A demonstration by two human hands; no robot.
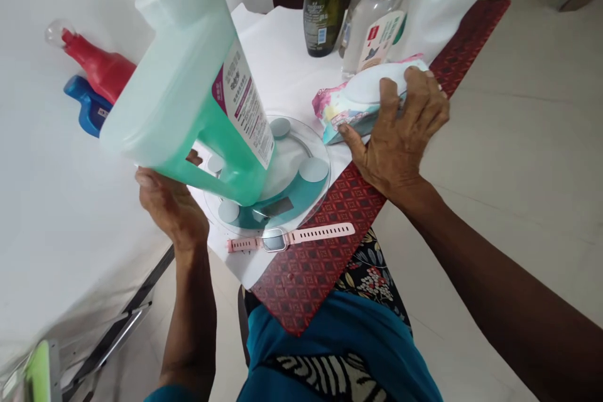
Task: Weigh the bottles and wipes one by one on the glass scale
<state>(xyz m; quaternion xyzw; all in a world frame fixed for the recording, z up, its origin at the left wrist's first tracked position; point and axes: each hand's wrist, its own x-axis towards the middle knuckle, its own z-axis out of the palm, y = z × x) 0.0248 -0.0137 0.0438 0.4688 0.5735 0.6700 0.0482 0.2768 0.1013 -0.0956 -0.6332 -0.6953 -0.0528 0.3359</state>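
A large translucent jug of green liquid leans to the left over a round glass scale. My left hand is closed round the jug's handle, its fingers partly hidden behind the plastic. Whether the jug's base touches the scale I cannot tell. On the right, my right hand grips a pack of wet wipes with a white lid, thumb on the near side and fingers over the top. A pink-strapped watch lies stretched out at the scale's near edge.
A dark green bottle and a clear plastic bottle stand at the back. Red and blue bottles are by the wall, left of the jug. White paper covers part of the red patterned tabletop.
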